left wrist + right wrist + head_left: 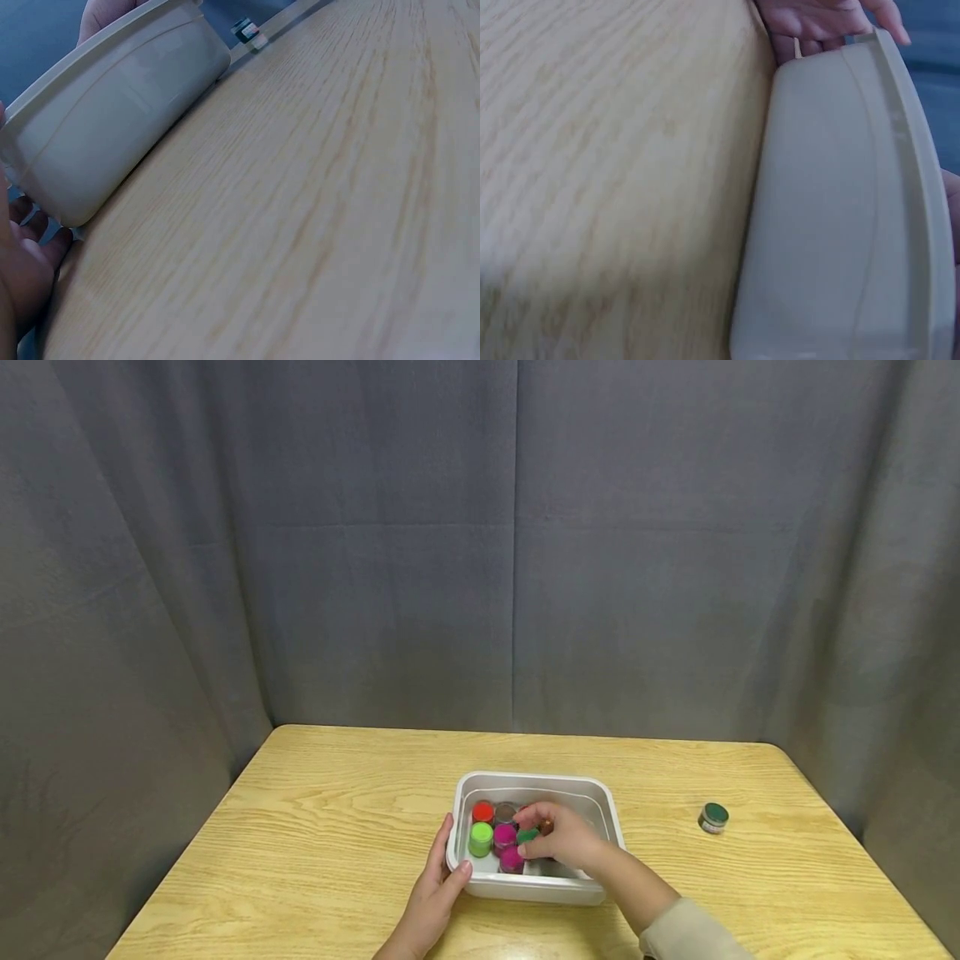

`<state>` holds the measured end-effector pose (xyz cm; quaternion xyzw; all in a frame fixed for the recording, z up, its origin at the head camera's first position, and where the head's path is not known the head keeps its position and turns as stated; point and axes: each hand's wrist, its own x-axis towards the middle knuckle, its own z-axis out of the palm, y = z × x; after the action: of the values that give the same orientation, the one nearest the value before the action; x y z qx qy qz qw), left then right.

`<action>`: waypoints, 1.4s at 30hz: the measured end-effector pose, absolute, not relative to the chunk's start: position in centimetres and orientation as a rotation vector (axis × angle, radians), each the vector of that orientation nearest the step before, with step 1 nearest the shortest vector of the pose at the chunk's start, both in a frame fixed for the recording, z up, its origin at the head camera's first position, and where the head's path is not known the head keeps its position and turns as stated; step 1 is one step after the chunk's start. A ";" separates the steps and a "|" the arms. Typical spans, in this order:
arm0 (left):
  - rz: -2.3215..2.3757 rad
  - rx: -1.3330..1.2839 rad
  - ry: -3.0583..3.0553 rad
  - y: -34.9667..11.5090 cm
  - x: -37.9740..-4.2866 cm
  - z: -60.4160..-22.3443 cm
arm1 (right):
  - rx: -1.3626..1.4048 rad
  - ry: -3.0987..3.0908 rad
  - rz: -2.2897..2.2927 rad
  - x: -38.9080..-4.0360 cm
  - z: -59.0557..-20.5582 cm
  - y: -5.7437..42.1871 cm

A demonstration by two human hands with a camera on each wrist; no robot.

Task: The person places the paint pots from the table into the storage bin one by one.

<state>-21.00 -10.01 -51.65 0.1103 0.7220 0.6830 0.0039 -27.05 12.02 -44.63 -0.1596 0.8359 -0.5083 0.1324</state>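
A white plastic tub (540,890) stands on the table, holding several small jars. My left hand (429,900) grips its left end, thumb at the front corner of the rim and fingers along the outer wall. Inside the tub, my right hand (566,839) has thumb and forefinger around a jar with a green top (528,836). Close by are a red jar (482,812), a brown one (506,813), a lime green one (481,840) and two magenta jars (505,836). Behind the right fingers, an orange-brown jar is partly hidden.
A jar with a dark green lid (713,817) stands apart on the wooden table (337,827), to the right of the tub. Grey curtains (390,568) hang behind the table and on both sides.
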 end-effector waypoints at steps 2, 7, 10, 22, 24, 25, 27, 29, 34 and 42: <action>2.131 0.342 2.275 -10.0 -21.0 -51.6 | -0.435 2.418 -1.498 -27.1 -44.2 12.5; 2.106 0.331 2.306 -9.9 -21.0 -51.6 | -0.353 2.417 -1.530 -27.4 -43.2 14.1; 2.108 0.325 2.307 -9.9 -21.0 -51.6 | -0.342 2.413 -1.558 -27.4 -42.7 15.1; 2.142 0.309 2.261 -9.9 -21.1 -51.7 | -0.199 2.551 -1.585 -27.6 -41.0 19.7; 2.143 0.310 2.259 -9.9 -21.1 -51.7 | -0.181 2.573 -1.589 -27.5 -41.0 20.6; 2.141 0.310 2.261 -9.9 -21.1 -51.7 | -0.173 2.584 -1.587 -27.5 -41.1 21.0; 2.136 0.310 2.265 -9.9 -21.1 -51.7 | -0.156 2.604 -1.591 -27.5 -41.3 21.8; 2.130 0.310 2.275 -9.9 -21.1 -51.6 | -0.139 2.616 -1.596 -27.4 -41.4 22.6; 2.136 0.321 2.266 -10.0 -21.0 -51.7 | -0.103 2.651 -1.602 -27.5 -41.9 24.5; 2.137 0.340 2.267 -10.0 -21.1 -51.8 | 0.059 2.697 -1.621 -28.0 -42.9 27.8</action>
<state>-21.08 -10.00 -51.78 0.1085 0.7233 0.6820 0.0038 -28.05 27.84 -42.86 0.0187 0.8570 -0.5149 -0.0028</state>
